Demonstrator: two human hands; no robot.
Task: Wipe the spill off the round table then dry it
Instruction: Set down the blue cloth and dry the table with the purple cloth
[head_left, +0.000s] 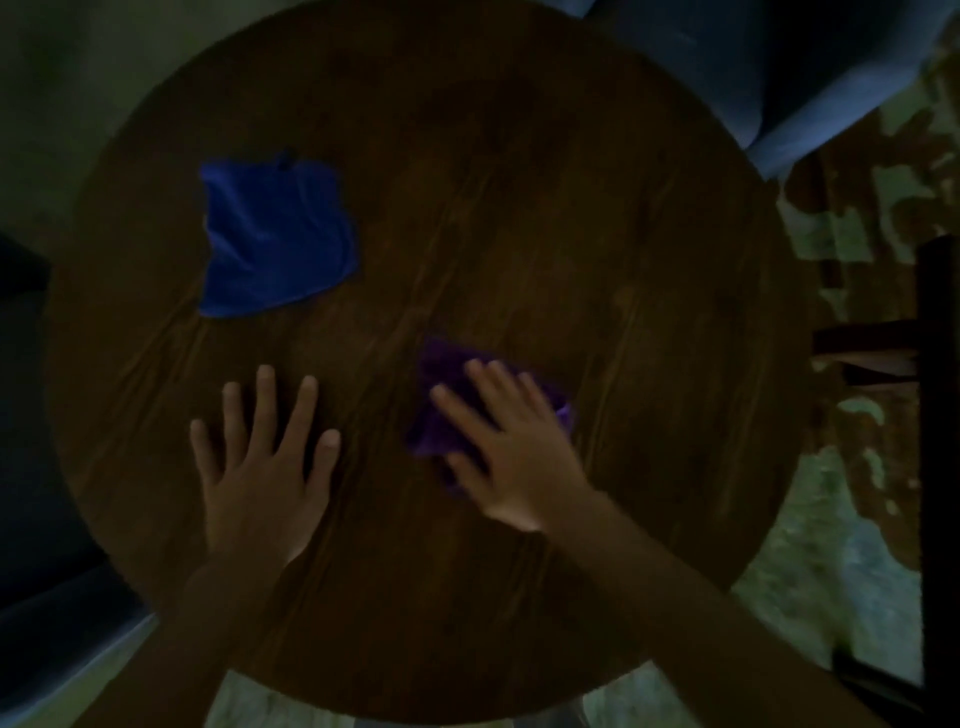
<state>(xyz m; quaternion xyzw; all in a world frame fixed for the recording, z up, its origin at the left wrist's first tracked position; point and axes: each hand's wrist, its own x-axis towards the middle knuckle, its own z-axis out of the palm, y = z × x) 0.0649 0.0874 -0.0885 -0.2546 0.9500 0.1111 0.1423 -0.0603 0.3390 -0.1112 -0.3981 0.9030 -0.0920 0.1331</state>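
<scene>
Purple cloth (441, 400) lies flat under right hand (511, 447), fingers (485, 376) spread, pressing it to the worktop (571, 234). Left hand (262, 467) flat, splayed, empty. Blue cloth (275, 234) sits toward 11 o'clock, nearer the left hand.

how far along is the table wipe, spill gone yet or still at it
In hand: the right hand presses a purple cloth flat on the round table, blurred as if mid-wipe, while the left hand rests bare on the wood. The picture is too dark to show any spill. Left: the blue cloth lies untouched, so drying looks not yet begun.
</scene>
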